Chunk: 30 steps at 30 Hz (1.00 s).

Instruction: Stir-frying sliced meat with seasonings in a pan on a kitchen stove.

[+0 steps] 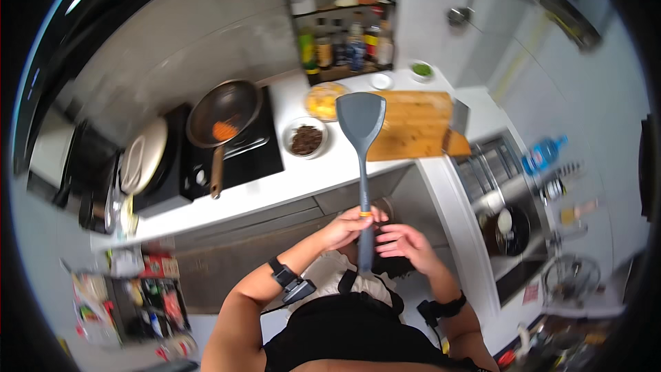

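My left hand (351, 227) grips a grey spatula (363, 119) by its handle, near an orange ring. The broad blade points away from me, over the counter's edge and the near side of the cutting board. Just right of the handle is my right hand (409, 248), fingers apart and holding nothing. On the cooktop at the left sits a wok (227, 106) with chopped orange food (225, 130) inside and its wooden handle toward me. Between wok and spatula stand a white bowl of dark brown pieces (307, 140) and a bowl of yellow chunks (325, 101).
A wooden cutting board (413, 129) bears a cleaver (457, 121) at its right side. Behind it are a bowl of chopped greens (422, 70) and a small white dish (381, 81). A bottle rack (341, 26) stands against the wall. The sink (508, 232) holds a dark pot.
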### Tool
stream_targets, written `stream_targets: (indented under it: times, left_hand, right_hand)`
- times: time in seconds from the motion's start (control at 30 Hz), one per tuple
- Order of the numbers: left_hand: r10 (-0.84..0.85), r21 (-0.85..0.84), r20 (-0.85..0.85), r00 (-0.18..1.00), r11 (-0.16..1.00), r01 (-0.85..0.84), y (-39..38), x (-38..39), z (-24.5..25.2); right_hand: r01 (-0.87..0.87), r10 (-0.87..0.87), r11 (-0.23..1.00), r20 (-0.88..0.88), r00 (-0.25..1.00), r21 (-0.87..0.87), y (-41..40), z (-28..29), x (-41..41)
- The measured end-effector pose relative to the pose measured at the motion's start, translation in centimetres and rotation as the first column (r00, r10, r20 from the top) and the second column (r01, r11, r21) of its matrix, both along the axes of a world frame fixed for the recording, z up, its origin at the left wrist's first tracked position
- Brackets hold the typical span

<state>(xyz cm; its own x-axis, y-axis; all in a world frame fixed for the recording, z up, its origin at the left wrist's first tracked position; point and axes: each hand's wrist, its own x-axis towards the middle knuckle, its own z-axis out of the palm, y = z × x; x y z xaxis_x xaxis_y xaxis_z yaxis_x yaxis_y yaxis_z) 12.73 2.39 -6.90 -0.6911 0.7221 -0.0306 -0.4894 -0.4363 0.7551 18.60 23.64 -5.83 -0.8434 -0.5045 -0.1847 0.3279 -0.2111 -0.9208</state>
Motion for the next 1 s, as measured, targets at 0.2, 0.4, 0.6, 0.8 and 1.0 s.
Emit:
stream_targets:
  times: [0.2,0.4,0.6,0.8,1.0]
  left_hand:
    - [0.195,0.091,-0.071,0.978,0.978,-0.188,-4.4,-0.1,1.5]
    - [0.256,-0.412,-0.838,0.483,0.286,-0.865,-13.3,-0.5,2.6]
    - [0.114,-0.298,-0.954,0.276,-0.429,-0.853,-25.4,-1.5,2.0]
    - [0.702,-0.752,-0.333,0.63,0.206,-0.627,-32.6,-4.7,-3.1]
    - [0.765,-0.583,0.028,0.643,0.535,-0.612,-33.7,-5.5,-1.8]
  right_hand:
    - [-0.41,0.448,0.864,0.073,0.891,-0.292,-8.2,1.2,-5.9]
    - [-0.172,0.282,0.9,-0.234,0.931,0.4,-14.9,2.3,-12.5]
    - [0.145,0.6,0.634,-0.601,0.528,0.76,-24.7,7.4,-23.7]
    - [0.161,0.816,0.293,-0.335,0.471,0.942,-33.0,11.5,-28.8]
    - [0.128,0.878,0.088,-0.138,0.459,0.988,-36.5,12.1,-29.6]
